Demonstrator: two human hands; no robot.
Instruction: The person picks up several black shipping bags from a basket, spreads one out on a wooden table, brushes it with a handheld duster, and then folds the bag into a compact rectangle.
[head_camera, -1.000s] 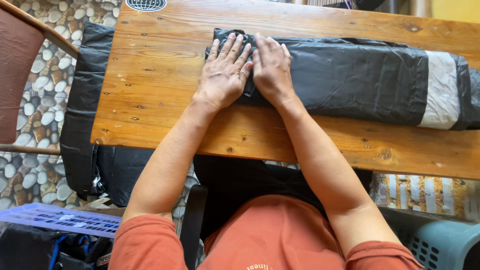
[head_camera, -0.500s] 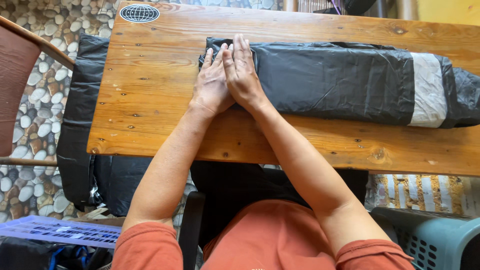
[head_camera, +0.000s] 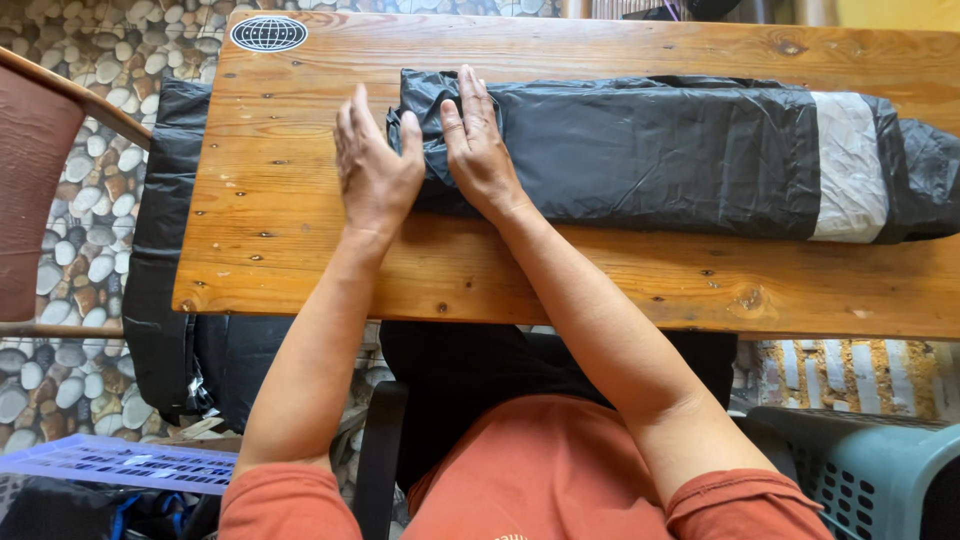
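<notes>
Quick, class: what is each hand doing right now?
Left hand: open, flat on the table, thumb against the black bag.
Right hand: open, pressing flat on the bag's end, holding nothing.

the person wears a rust-orange top with short sleeves ending above the elbows. both forearms are bare. the left hand (head_camera: 375, 170) and right hand (head_camera: 480, 150) carry no rings or watch.

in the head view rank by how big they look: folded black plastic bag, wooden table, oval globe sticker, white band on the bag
1. wooden table, by far the widest
2. folded black plastic bag, which runs past the right edge of the picture
3. white band across the bag
4. oval globe sticker, smallest
</notes>
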